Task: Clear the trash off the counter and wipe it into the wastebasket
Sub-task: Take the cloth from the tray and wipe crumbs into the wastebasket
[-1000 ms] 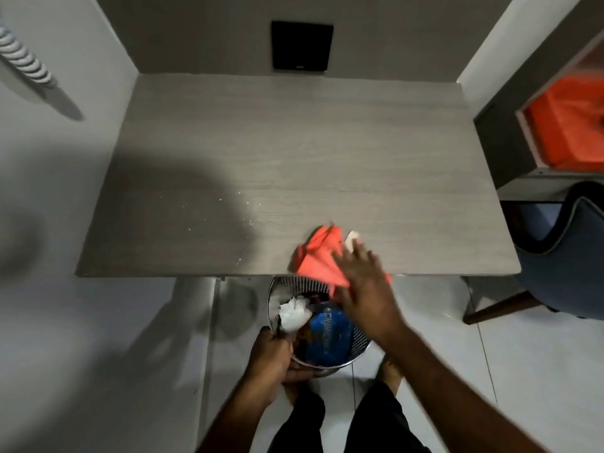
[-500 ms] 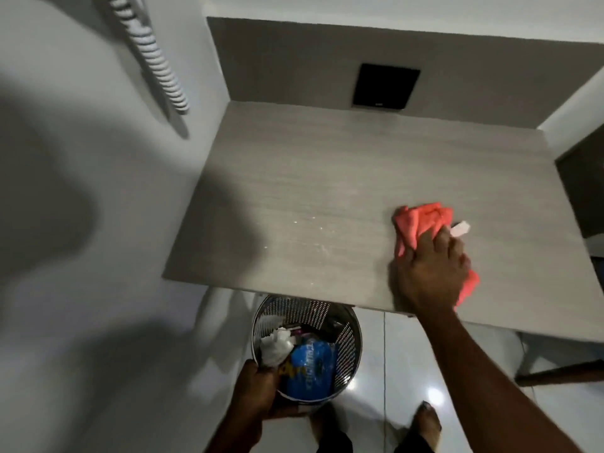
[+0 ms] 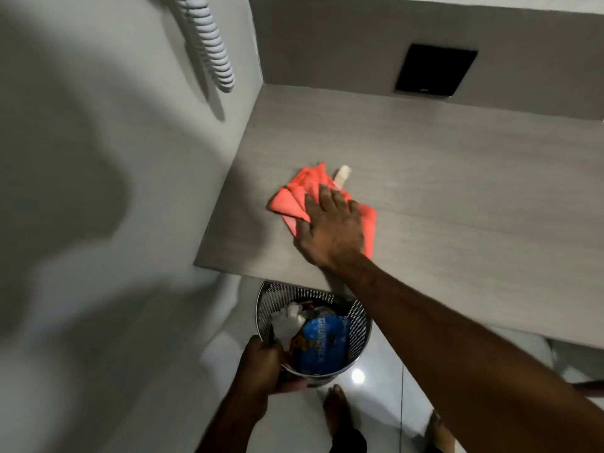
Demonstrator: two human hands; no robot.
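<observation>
The person's forearms are bare with no sleeves, both feet [image 3: 334,407] are bare, and dark shorts [image 3: 351,441] show at the bottom.

Right hand [image 3: 333,230] flat on cloth [image 3: 294,197]

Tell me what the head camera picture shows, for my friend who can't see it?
A person's right hand presses an orange cloth flat on a grey counter. Their left hand holds the rim of a metal wastebasket, with trash inside, below the counter's edge.

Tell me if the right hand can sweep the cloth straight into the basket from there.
Probably yes: the right hand presses the cloth flat near the counter edge, and the basket sits open just below, held by the left hand.
</observation>
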